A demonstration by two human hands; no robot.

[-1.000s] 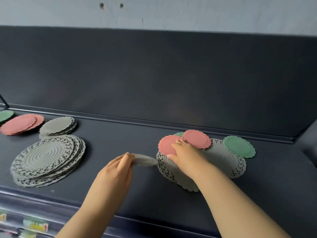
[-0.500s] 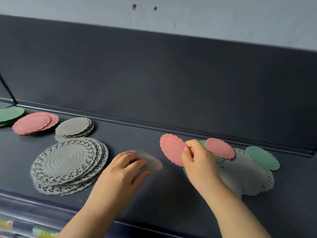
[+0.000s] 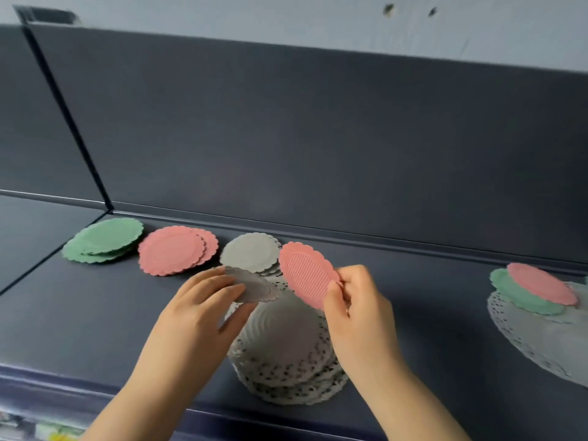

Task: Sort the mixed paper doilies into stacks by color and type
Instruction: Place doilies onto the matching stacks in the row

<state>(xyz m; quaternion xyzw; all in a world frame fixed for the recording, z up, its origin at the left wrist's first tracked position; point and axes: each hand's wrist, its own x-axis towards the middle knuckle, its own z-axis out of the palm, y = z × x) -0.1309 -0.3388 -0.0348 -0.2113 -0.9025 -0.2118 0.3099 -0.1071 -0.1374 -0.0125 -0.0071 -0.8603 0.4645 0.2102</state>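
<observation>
Both hands busy over the big lacy stack

Right hand [image 3: 356, 310] pinches a ribbed pink scalloped doily [image 3: 307, 273], held up on edge; left hand [image 3: 203, 305] grips a small grey scalloped doily [image 3: 254, 286], both above the perforated grey lace stack [image 3: 286, 354].

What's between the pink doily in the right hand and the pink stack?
The small grey stack lies directly between the pink doily, pinched in the right hand, and the pink stack. The left hand, holding a grey doily, sits just in front of that line. The pink stack's top is bare.
</observation>
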